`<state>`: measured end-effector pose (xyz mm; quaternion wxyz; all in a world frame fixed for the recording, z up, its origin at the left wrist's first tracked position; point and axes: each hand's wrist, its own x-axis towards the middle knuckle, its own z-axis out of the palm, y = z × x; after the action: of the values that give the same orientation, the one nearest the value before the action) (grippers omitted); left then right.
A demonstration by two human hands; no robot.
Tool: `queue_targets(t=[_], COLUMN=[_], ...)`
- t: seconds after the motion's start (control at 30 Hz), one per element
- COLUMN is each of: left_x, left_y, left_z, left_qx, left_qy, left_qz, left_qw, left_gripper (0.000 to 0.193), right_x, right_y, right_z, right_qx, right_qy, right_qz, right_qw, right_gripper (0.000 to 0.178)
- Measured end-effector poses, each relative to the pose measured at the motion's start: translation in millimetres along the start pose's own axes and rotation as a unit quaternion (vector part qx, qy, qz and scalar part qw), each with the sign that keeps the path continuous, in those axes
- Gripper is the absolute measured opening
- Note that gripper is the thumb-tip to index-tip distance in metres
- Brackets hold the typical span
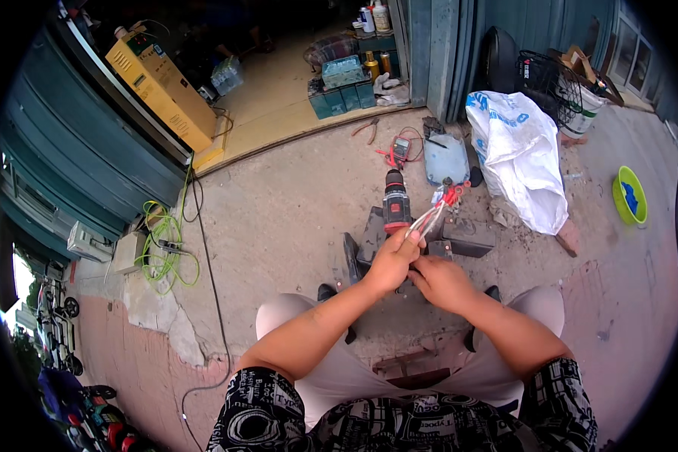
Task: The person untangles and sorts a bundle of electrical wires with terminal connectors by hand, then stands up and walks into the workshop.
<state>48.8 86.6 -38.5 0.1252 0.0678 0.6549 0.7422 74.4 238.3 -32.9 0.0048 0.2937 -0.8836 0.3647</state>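
My left hand [394, 264] is closed around a bundle of pale wires [427, 221], thumb along the top. The wires fan out away from me and end in red tips [450, 196]. Against it, lower right, my right hand [440, 282] has its fingers curled in; whatever they pinch is hidden. Just beyond my left hand stands a black and red power drill [396, 203], chuck pointing away, its lower part covered by the hand. Dark box-like blocks [467, 236] lie beneath and around my hands, between my knees.
Ahead lie a multimeter [401, 148] with red leads, pliers [366, 131] and a bluish flat container [446, 160]. A white sack [516, 158] and a green basin [630, 196] are to the right. A black cable [212, 279] and a coiled green hose-like line [169, 248] cross the left ground.
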Motion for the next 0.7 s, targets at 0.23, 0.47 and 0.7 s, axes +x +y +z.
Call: queue_targets(t=[0.23, 0.47, 0.7], left_x=[5, -4, -15], left_y=[13, 8, 11], left_z=[2, 6, 20], left_qx=[0.009, 0.025, 0.024], left_qy=[0.019, -0.022, -0.099], left_qz=[-0.019, -0.045, -0.115], left_qw=[1.000, 0.998, 0.988], left_gripper=[0.031, 0.033, 0.034], right_x=[8, 15, 16], right_y=[22, 35, 37], right_z=[-4, -23, -17], right_qx=[0.194, 0.541, 0.680], right_qy=[0.016, 0.049, 0.022], right_qz=[0.125, 0.250, 0.242], right_qw=[0.973, 0.802, 0.692], right_gripper=[0.031, 0.042, 0.050])
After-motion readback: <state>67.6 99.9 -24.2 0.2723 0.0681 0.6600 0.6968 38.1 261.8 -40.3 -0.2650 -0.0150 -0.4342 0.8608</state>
